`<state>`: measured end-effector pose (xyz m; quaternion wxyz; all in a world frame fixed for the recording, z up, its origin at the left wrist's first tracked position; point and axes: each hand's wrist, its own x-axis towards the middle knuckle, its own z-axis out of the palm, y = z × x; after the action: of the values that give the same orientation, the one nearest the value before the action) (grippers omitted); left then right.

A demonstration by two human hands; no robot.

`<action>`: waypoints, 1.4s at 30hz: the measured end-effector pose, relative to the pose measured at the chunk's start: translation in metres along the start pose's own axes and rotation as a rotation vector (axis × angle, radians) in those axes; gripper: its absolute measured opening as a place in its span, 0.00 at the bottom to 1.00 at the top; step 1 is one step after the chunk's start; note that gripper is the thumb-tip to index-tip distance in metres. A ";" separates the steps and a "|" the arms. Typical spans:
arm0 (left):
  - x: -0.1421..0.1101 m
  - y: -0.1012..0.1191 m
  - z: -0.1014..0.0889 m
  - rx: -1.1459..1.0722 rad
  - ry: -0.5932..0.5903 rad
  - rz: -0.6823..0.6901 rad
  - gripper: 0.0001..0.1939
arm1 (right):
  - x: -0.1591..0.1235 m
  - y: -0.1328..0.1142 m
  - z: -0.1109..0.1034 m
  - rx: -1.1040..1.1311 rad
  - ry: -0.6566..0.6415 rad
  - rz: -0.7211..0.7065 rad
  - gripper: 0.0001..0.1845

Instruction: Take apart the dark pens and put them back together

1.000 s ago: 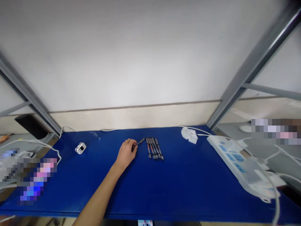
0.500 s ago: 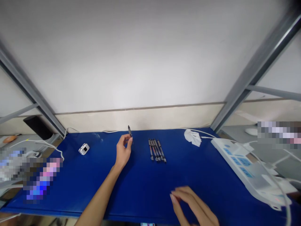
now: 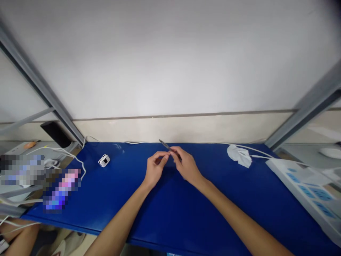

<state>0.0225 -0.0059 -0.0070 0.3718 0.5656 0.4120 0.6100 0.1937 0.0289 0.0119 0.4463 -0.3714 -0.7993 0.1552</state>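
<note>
A dark, slim pen (image 3: pixel 164 143) slants up and to the left from between my two hands, over the back half of the blue tabletop. My left hand (image 3: pixel 155 168) is closed, its thumb and fingertips pinching the pen's lower part. Fingertip to fingertip with it, my right hand (image 3: pixel 185 164) is also closed and grips the pen near the same spot. Fingers cover the pen's lower end. The row of pens seen earlier on the table is hidden behind my right hand.
On the blue table (image 3: pixel 170 209) lie a small white device with a dark screen (image 3: pixel 104 160) at left, a crumpled white tissue (image 3: pixel 239 155) at back right, and a large white power strip (image 3: pixel 303 192) at right. White cables run along the wall. Another person's limb (image 3: pixel 22 238) shows lower left.
My right hand has come up from the table's front to meet my left hand and grip the pen. The pen now leans further left. The view has shifted somewhat.
</note>
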 end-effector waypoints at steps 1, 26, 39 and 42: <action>0.001 0.000 -0.001 0.019 0.011 -0.005 0.17 | -0.001 0.006 -0.002 -0.017 0.057 -0.016 0.16; 0.001 -0.004 -0.003 -0.263 0.091 -0.137 0.15 | -0.024 0.007 -0.012 -0.348 -0.148 -0.192 0.19; 0.002 0.010 -0.006 -0.360 -0.044 -0.195 0.22 | -0.022 0.006 -0.015 -0.383 -0.185 -0.192 0.17; 0.002 0.009 -0.005 -0.323 -0.062 -0.206 0.17 | -0.022 0.008 -0.014 -0.420 -0.186 -0.168 0.17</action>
<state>0.0175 -0.0079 0.0025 0.5309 0.4720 0.3526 0.6091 0.2157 0.0173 0.0017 0.2951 -0.3721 -0.8798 -0.0184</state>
